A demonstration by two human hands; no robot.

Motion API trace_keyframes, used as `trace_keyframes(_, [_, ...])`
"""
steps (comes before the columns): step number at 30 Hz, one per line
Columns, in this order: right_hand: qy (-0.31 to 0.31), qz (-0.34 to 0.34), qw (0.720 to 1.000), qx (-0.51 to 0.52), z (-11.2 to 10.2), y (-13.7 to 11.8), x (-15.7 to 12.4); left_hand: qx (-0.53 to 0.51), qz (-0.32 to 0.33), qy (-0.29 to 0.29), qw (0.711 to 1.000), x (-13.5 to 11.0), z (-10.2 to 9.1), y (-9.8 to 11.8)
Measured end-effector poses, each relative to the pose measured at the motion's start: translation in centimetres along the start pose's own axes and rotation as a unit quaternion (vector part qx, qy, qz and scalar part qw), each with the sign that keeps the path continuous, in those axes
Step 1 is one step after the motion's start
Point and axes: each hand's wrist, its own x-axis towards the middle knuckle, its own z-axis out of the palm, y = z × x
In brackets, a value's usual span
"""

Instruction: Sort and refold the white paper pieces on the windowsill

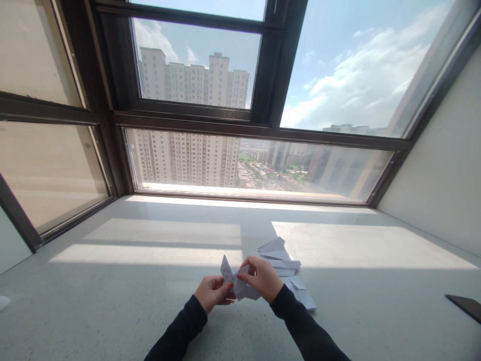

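Between my two hands is a piece of folded white paper [226, 268], with one pointed flap standing up on its left and wider flaps spreading to the right. My left hand [213, 292] pinches its left side between thumb and fingers. The thumb and fingertips of my right hand [264, 277] close on a flap at its right side. Just beyond and to the right of my right hand lies a loose pile of folded white paper pieces [280, 254], partly hidden by that hand and sleeve.
The pale speckled windowsill [124, 301] carries bands of sunlight and shadow. A dark flat object [464, 306] lies at the right edge, and a small white object [3, 302] at the left edge. Brown-framed windows [244, 198] rise behind, with a white wall [443, 165] at right.
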Motion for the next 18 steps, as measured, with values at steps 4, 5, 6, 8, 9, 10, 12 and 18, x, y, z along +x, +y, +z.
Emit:
trace_keyframes(4, [0.020,-0.044,0.996,-0.075,0.3,-0.3,0.0,0.006,-0.010,-0.023,1.000,-0.1,0.2,0.0])
trace_keyframes(5, [0.026,-0.060,0.993,-0.094,0.3,-0.5,-0.1,0.004,-0.011,-0.031,0.999,-0.2,0.3,0.0])
trace_keyframes(6, [0.028,-0.074,0.991,-0.108,0.3,-0.6,-0.1,0.002,-0.012,-0.040,0.999,-0.2,0.3,0.0])
trace_keyframes(8, [0.026,-0.098,0.987,-0.124,0.2,-0.9,-0.1,-0.002,-0.012,-0.063,0.998,-0.4,0.4,0.0])
trace_keyframes(9, [0.021,-0.108,0.986,-0.127,0.2,-1.0,-0.1,-0.002,-0.011,-0.074,0.997,-0.4,0.5,0.1])
trace_keyframes(10, [0.013,-0.119,0.984,-0.131,0.2,-1.2,-0.1,0.000,-0.011,-0.084,0.996,-0.5,0.5,0.1])
trace_keyframes(12, [-0.006,-0.139,0.980,-0.140,0.1,-1.4,-0.1,0.010,-0.012,-0.100,0.995,-0.6,0.5,0.1])
trace_keyframes(18, [-0.040,-0.169,0.974,-0.146,0.2,-1.8,0.1,0.016,-0.015,-0.115,0.993,-0.6,0.4,0.0])
